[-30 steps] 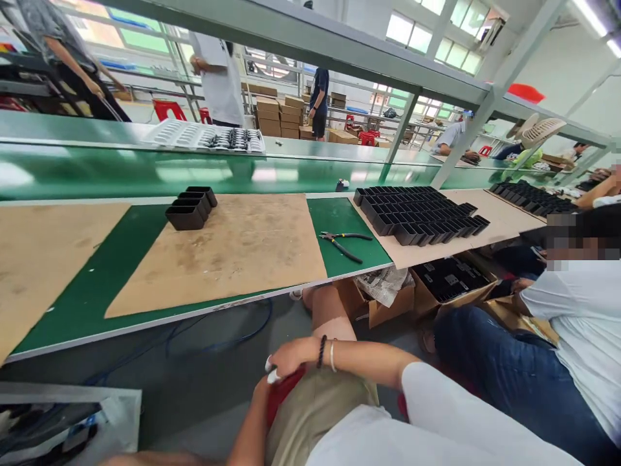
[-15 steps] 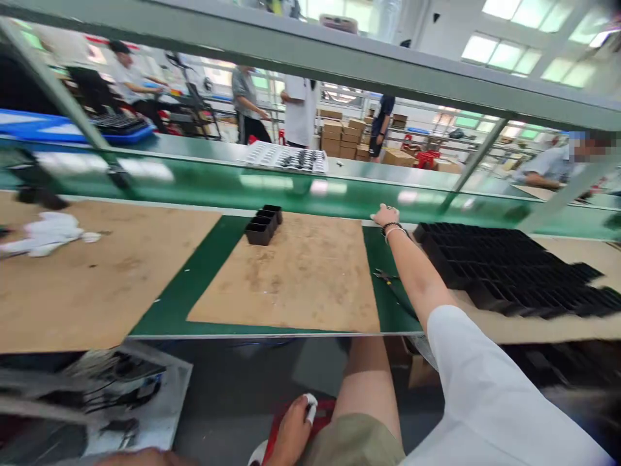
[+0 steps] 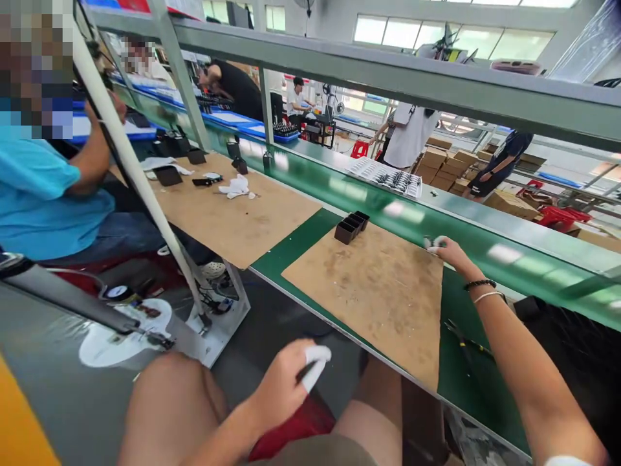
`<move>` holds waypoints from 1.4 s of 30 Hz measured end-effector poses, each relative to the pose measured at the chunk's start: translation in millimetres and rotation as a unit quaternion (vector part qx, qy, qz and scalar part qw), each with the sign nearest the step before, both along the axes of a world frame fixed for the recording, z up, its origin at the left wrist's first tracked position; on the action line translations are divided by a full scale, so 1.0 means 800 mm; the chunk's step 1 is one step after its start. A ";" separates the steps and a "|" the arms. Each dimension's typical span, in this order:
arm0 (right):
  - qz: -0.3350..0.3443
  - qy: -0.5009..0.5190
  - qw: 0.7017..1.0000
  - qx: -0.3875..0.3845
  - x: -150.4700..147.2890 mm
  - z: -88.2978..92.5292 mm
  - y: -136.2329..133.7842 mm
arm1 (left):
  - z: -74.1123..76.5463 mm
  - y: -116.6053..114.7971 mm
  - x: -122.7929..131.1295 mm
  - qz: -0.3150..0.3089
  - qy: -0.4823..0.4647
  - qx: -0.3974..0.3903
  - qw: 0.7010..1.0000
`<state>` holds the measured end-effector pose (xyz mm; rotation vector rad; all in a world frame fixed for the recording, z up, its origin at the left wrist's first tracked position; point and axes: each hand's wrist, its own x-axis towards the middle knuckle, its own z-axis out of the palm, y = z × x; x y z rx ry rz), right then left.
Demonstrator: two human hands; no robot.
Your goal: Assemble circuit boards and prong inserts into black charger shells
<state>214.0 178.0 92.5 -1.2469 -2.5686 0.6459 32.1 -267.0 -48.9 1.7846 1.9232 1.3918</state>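
Note:
My right hand (image 3: 453, 252) reaches over the far edge of the brown mat (image 3: 378, 298), at the green belt. White covers are on its fingertips, which are pinched around something small and greyish, too blurred to name. Over my lap hovers my left hand (image 3: 284, 382), white covers on thumb and index finger. Those two tips meet, and I see nothing between them. A short row of black open-topped boxes (image 3: 350, 228) stands on the mat's far left corner. Yellow-and-black pliers (image 3: 463, 343) lie on the green tabletop, under my right forearm's left side.
A dark mass of black boxes (image 3: 567, 336) lies right of my forearm. Beyond the belt (image 3: 339, 188) sits a white tray of small parts (image 3: 388, 176). A co-worker in blue (image 3: 43, 200) sits left, behind a slanted white post (image 3: 140, 188). A beam (image 3: 388, 77) crosses overhead.
The view has swung left. My right hand has moved from beside the black boxes toward the mat's far right corner, its fingers now pinched. My left hand has risen from beside my thigh.

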 end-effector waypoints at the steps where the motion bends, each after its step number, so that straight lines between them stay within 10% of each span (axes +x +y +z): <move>1: 0.017 -0.026 1.000 -0.006 -0.002 -0.007 -0.009 | 0.023 0.024 -0.011 -0.007 -0.014 0.020 1.000; 6: 0.075 -0.100 0.992 -0.005 0.005 -0.020 -0.067 | 0.092 0.147 -0.063 0.080 -0.069 -0.004 0.994; 13: -0.039 -0.121 0.989 0.069 0.012 -0.019 -0.132 | 0.097 0.269 -0.094 0.196 -0.053 -0.105 0.974; 19: -0.041 -0.084 0.994 0.061 -0.014 -0.052 -0.181 | 0.107 0.318 -0.102 0.233 -0.064 -0.145 0.960; 29: 0.007 0.136 0.977 -0.164 0.004 -0.055 -0.152 | 0.098 0.270 -0.085 0.175 -0.062 -0.117 0.976; 38: -0.001 0.407 0.772 -0.488 0.020 -0.062 -0.148 | 0.066 0.177 -0.025 -0.021 -0.182 -0.136 0.974; 42: -0.014 0.452 0.703 -0.549 0.015 -0.068 -0.150 | 0.066 0.165 -0.013 -0.016 -0.128 -0.142 0.981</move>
